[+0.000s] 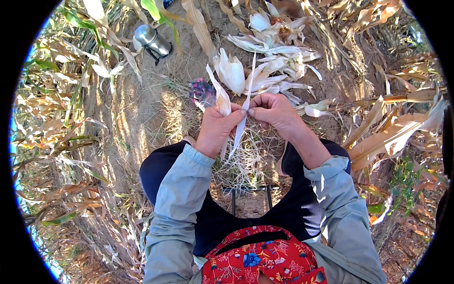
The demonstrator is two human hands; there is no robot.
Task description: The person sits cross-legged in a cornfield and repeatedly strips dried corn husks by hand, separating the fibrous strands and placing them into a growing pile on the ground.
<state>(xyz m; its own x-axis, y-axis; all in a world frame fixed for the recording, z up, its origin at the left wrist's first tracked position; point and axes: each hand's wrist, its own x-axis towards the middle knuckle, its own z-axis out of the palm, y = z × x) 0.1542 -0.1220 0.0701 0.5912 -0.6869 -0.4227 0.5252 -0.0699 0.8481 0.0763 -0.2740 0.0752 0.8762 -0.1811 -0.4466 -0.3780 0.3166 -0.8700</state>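
My left hand (pixel 215 128) grips a narrow strip of dry corn husk (pixel 250 83) between thumb and fingers. Its lower end hangs down past that thumb. A broader dry husk leaf (pixel 221 96) stands up out of the same hand. Meeting it from the other side, my right hand (pixel 278 113) pinches the strip with its thumb and curled index finger, the two thumbs nearly touching. Just beyond them lies a rounded bundle of pale corn husks (pixel 232 74). A dark patterned cloth item (pixel 201 91), perhaps a glove, is on the ground behind my left hand.
Loose corn husks (pixel 273 64) spread over the soil ahead. A metal flask (pixel 154 41) stands at the upper left. Dry corn stalks and leaves (pixel 390 136) crowd both sides. Straw (pixel 244 163) and a dark metal frame (pixel 234 202) lie between my legs.
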